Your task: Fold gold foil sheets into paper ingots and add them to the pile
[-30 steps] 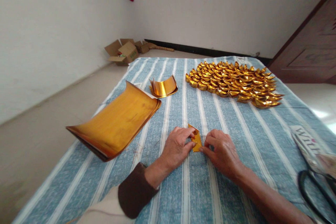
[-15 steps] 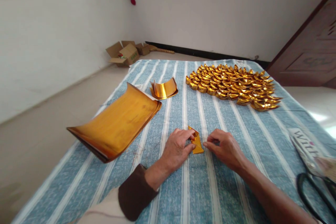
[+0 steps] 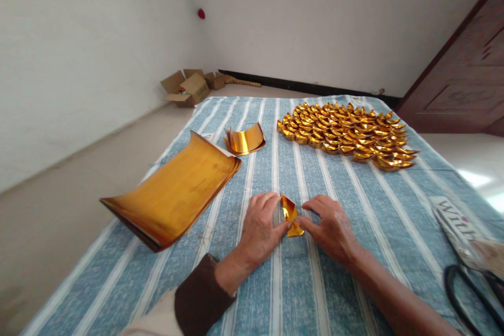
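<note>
Gold foil piece (image 3: 290,214), one, folded: on our table (image 3: 297,286), at five o'clock from the small curled sheets (image 3: 246,139). Our left hand (image 3: 260,224) and right hand (image 3: 333,226) grasp it between them; we should press evenly, so creases set sharp.

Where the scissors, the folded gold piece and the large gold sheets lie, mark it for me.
Scissors (image 3: 466,255): head view, metal near the pivot.
Folded gold piece (image 3: 290,212): head view, middle of its upper face.
Large gold sheets (image 3: 171,194): head view, middle of the top sheet.
</note>
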`<state>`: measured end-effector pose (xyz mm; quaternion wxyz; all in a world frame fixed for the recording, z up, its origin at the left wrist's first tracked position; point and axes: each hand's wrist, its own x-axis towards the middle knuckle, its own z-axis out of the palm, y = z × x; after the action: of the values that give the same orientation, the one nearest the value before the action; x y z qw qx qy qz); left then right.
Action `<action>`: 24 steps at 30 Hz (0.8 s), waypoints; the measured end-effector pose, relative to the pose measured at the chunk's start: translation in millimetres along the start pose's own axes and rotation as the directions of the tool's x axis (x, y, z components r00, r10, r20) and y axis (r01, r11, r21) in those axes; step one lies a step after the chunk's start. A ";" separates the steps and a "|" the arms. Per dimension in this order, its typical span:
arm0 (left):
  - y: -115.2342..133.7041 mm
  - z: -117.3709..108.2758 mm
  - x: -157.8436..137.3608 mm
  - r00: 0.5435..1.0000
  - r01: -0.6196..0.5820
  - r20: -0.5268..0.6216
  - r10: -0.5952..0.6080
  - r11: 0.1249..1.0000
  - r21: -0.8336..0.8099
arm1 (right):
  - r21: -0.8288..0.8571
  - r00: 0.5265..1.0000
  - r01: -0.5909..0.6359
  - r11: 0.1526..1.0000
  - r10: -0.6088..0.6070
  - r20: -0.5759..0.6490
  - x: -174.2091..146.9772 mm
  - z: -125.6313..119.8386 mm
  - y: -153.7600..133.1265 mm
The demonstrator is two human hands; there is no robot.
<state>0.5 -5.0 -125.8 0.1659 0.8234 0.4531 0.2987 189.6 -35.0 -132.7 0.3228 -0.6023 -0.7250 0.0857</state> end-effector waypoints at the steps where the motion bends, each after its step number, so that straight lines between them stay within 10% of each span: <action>1: -1.0 0.7 -0.1 1.000 -0.005 0.001 0.005 1.000 0.001 | -0.014 0.999 0.015 1.000 -0.016 -0.044 1.1 3.6 0.1; 19: 4.5 -1.9 2.0 0.999 -0.032 0.035 0.031 0.999 0.029 | -0.127 0.996 0.039 0.991 -0.049 -0.073 6.2 26.0 -5.6; 24: 3.0 -0.4 0.4 1.000 -0.016 0.010 0.015 0.999 0.041 | 0.062 0.994 0.030 0.998 -0.023 -0.105 7.3 25.5 -6.0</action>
<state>2.4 -6.3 -123.7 0.1490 0.8316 0.4519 0.2865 169.7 -23.1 -146.8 0.3800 -0.5858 -0.7121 0.0729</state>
